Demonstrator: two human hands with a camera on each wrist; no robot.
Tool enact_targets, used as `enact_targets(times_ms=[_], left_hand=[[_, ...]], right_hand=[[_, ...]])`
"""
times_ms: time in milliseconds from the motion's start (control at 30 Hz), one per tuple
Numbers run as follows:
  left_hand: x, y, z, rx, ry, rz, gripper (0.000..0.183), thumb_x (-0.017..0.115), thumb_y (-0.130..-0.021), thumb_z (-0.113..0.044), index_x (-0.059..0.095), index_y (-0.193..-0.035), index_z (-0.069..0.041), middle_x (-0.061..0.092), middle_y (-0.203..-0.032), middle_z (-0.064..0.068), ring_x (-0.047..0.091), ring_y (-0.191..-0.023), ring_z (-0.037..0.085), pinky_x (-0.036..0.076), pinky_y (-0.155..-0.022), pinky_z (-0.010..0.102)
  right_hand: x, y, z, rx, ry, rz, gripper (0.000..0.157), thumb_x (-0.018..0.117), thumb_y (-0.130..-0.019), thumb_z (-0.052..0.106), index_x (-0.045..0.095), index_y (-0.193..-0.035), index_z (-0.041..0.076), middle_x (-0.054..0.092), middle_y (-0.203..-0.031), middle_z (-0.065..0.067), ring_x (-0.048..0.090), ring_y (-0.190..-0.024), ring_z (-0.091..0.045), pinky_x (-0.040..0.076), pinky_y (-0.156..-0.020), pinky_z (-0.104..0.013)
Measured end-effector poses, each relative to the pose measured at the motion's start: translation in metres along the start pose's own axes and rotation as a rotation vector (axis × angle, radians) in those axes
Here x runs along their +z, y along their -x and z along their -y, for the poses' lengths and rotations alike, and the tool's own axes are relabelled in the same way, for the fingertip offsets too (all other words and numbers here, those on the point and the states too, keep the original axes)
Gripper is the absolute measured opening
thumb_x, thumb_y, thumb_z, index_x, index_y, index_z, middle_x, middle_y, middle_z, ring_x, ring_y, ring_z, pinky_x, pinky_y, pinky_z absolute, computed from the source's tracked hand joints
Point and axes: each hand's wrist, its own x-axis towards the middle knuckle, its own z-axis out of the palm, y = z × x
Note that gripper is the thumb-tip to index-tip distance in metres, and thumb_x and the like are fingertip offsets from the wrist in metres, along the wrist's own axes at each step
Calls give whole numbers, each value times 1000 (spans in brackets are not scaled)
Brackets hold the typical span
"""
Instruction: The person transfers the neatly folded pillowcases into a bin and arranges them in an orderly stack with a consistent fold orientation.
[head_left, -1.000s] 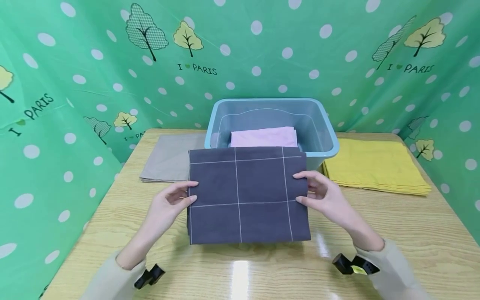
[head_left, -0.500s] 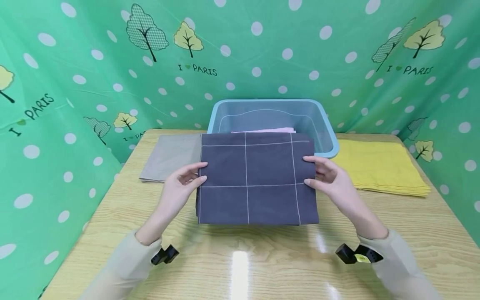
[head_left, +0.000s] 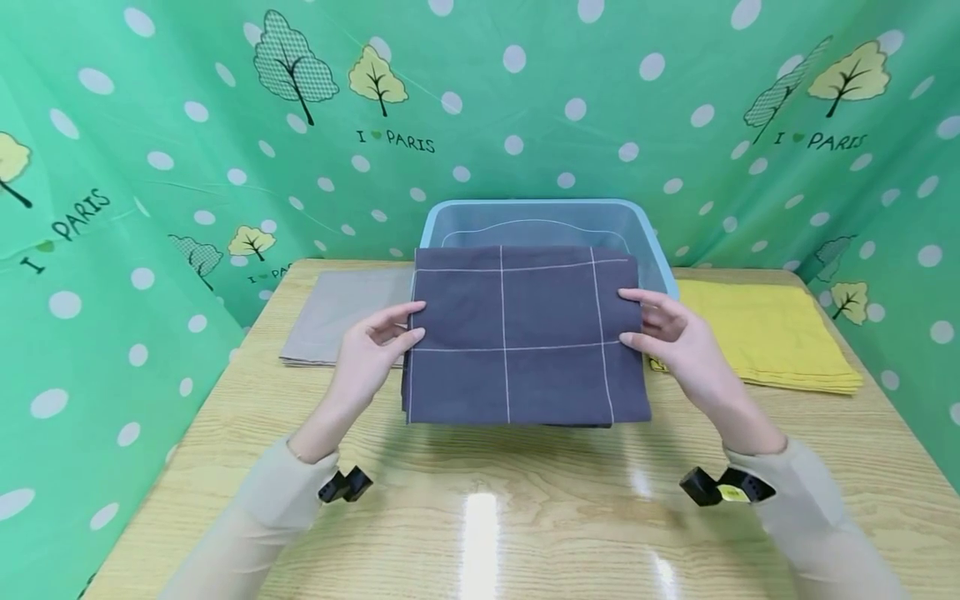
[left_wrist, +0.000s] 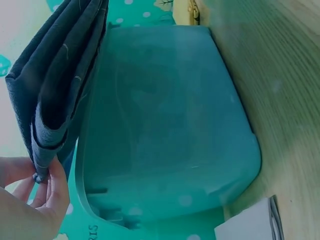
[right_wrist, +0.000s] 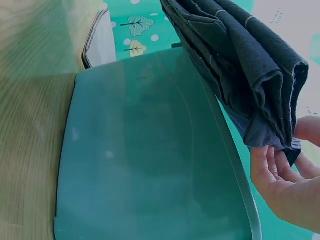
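Dark folded cloth (head_left: 528,333) with white lines is held up off the counter (head_left: 570,492), hiding much of the blue bin (head_left: 532,214) from the head view; left hand (head_left: 367,350) and right hand (head_left: 686,346) pinch its opposite sides, thumbs in front; grey cloth (head_left: 345,308) lies left, yellow cloth (head_left: 772,333) right.

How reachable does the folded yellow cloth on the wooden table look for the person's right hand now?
Probably no: the right hand pinches the folded dark cloth with white lines. If freed, likely yes: nothing visible lies on the yellow cloth.
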Motion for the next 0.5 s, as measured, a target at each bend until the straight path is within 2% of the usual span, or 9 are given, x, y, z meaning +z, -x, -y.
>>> enact_targets(times_ms=[200,500], left_hand=[[3,-9,-2,5,18,-13,35,67,-79,-14,61,-113,-7,55,-92,-1,55,-79,7,45,-71,19],[7,-25,-7,-6,21,-26,35,66,-79,-13,61,-113,-7,53,-92,0,56,-77,7,46,-71,20]], right_hand=[[-4,-7,4,7,10,-15,45,61,-80,1,53,-122,13,61,-101,7,57,-92,-6,48,-71,-17],[-9,-20,9,45,39,-48,45,62,-81,3,53,-123,14,61,-100,6,57,-92,-6,47,-73,-17]])
